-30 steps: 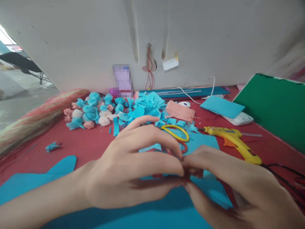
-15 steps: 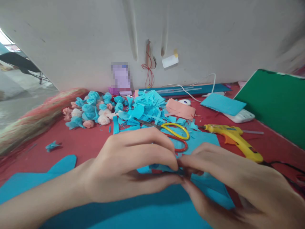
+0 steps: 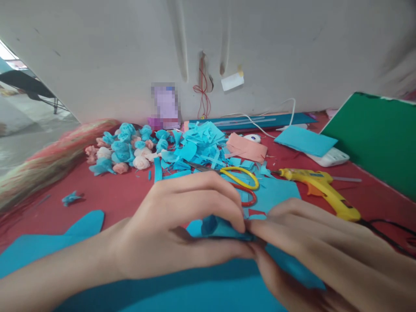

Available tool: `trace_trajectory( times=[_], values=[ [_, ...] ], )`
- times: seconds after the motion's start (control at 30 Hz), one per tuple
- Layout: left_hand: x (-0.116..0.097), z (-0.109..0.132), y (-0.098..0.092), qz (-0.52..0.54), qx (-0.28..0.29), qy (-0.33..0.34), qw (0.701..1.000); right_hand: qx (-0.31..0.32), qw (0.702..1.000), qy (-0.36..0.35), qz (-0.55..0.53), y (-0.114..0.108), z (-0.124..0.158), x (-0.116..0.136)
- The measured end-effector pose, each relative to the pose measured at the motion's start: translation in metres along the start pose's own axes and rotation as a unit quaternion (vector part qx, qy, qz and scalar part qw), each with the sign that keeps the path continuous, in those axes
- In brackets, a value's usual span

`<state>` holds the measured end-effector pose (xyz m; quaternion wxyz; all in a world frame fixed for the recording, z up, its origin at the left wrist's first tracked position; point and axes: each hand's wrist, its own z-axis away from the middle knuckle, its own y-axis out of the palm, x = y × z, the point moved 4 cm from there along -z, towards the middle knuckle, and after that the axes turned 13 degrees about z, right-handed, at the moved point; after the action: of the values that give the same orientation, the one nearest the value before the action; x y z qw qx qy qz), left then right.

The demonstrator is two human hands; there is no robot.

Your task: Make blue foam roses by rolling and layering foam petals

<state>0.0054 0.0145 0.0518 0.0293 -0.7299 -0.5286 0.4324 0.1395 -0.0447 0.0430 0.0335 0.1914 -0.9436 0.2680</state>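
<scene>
1. In my left grip (image 3: pixel 162 225), thin, matt blue paper (image 3: pixel 224 228).
2. Near me, scissors (image 3: pixel 223 172) with glossy, plastic-looking handles and metal blades.
3. My glue gun (image 3: pixel 320 181) looks like smooth plastic.
4. The table (image 3: pixel 123 197) looks matt.

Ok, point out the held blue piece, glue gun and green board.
Blue piece (image 3: pixel 226 228): head view, on its exposed middle.
Glue gun (image 3: pixel 326 188): head view, upper yellow grip.
Green board (image 3: pixel 375 143): head view, flat face.
</scene>
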Motion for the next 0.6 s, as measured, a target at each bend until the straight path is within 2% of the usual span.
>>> trace_trajectory(
  times=[0.07, 0.13, 0.27, 0.33, 0.5, 0.6],
  values=[
    [0.000, 0.000, 0.000, 0.009, 0.003, -0.007, 1.000, -0.035, 0.999, 0.009, 0.003, -0.003, 0.000, 0.000],
    [0.000, -0.001, 0.000, 0.019, 0.006, -0.012, 1.000, -0.022, 1.000, -0.002, 0.000, -0.002, 0.000, -0.001],
    [0.001, -0.005, 0.000, 0.059, 0.014, 0.001, 0.998, 0.018, 0.995, -0.088, -0.035, -0.003, -0.008, -0.001],
    [0.002, -0.006, -0.001, 0.071, 0.012, 0.002, 0.997, 0.026, 0.994, -0.106, -0.032, -0.005, -0.012, -0.002],
    [0.002, -0.005, 0.000, 0.074, 0.006, -0.002, 0.997, 0.035, 0.994, -0.102, -0.020, -0.007, -0.014, -0.003],
    [0.002, -0.004, 0.002, 0.077, 0.009, -0.016, 0.997, 0.014, 0.997, -0.070, -0.005, -0.005, -0.010, -0.002]
  ],
)
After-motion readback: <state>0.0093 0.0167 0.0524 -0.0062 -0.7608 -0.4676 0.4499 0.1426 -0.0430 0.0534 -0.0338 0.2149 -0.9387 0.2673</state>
